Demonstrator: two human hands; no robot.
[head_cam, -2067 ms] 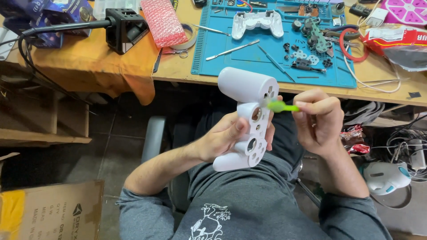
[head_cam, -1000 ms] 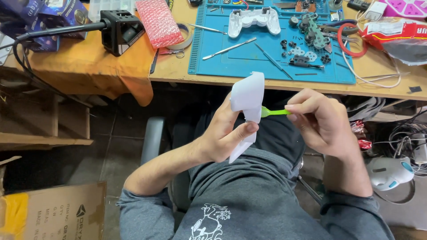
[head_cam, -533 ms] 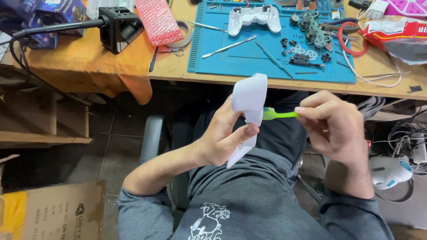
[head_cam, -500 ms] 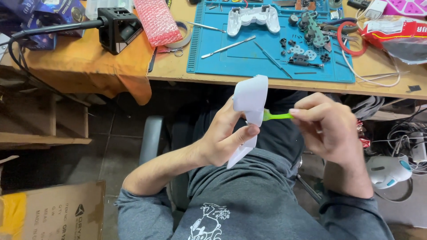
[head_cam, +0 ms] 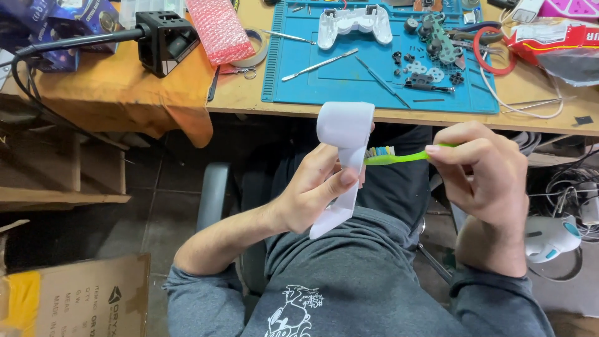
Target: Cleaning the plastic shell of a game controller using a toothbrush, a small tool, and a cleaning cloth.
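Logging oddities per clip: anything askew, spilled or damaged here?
Nothing spilled. A gamepad shell lies opened on the blue mat, loose parts scattered beside it. An orange cloth droops over the bench edge.

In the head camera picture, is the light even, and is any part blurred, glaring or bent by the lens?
Head view: light is soft and even on the wooden workbench and blue work mat; the floor under the bench lies in shadow; the white plastic controller shell in the left hand looks overexposed, its detail lost; the green toothbrush in the right hand is sharp; the bench edge bows slightly.
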